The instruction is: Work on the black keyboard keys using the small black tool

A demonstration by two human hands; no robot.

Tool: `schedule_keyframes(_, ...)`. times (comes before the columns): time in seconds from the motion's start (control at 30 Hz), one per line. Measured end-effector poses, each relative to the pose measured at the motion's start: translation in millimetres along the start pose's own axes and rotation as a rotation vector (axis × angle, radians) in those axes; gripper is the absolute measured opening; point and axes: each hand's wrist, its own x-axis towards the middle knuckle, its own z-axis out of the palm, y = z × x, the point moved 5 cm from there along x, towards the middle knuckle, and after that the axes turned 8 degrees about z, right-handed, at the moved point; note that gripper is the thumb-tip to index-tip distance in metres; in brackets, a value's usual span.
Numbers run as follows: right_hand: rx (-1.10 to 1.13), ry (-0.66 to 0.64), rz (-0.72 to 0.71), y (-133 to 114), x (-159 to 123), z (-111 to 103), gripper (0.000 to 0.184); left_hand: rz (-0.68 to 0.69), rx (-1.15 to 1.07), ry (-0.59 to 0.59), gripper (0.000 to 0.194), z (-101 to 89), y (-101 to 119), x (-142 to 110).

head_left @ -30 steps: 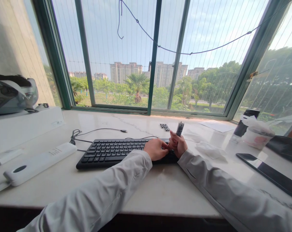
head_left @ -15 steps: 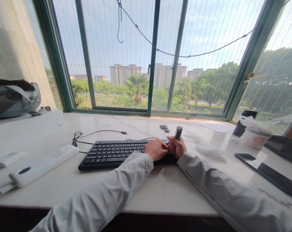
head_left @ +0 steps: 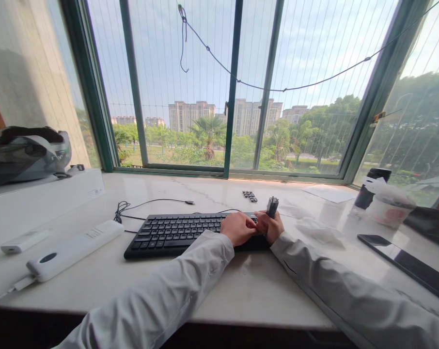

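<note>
A long, flat, black plastic keyboard (head_left: 172, 235) lies on the glossy white tabletop (head_left: 256, 295), in front of the person, its right end partly hidden by the hands. The left hand (head_left: 238, 228) rests over that end with its grip narrow, fingers bent inward close to the other hand; whether anything small is pinched there I cannot tell. The right hand (head_left: 272, 227) has its grip closed around a short, dark, stick-shaped tool (head_left: 273, 206), whose paler, prong-like top sticks up above the fist. The keyboard should be light and fairly stiff, apt to slide on so smooth a surface, so it is best steadied by its solid front or side edge rather than by the keys, which would give under the fingers. The tool looks light and rigid; its thicker body is the place to hold, as the top end seems the more delicate part. Behind the keyboard sits a small cluster of loose, black, square keycaps (head_left: 250, 196), probably very light, hard and easily scattered, best taken singly by opposite sides between two fingertips
</note>
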Motion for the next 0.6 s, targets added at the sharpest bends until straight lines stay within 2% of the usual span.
schedule_keyframes(0.2, -0.03, -0.008, -0.034, 0.0, -3.8, 0.3, 0.047, 0.004, -0.018, -0.015, 0.031, -0.1, 0.1, -0.9)
schedule_keyframes(0.43, 0.143, 0.018, -0.064, -18.6, 5.5, -7.0, 0.051, 0.041, -0.113, 0.018, 0.033, 0.4, -2.4, 3.1)
schedule_keyframes(0.5, 0.092, 0.064, -0.089, -25.6, 11.9, -14.9, 0.051, 0.059, -0.148, 0.073, 0.034, -2.1, -4.1, 4.7)
schedule_keyframes(0.6, -0.158, 0.173, -0.095, -30.8, 19.0, -27.3, 0.05, 0.05, -0.186, 0.174, 0.03, -9.7, -8.5, 6.2)
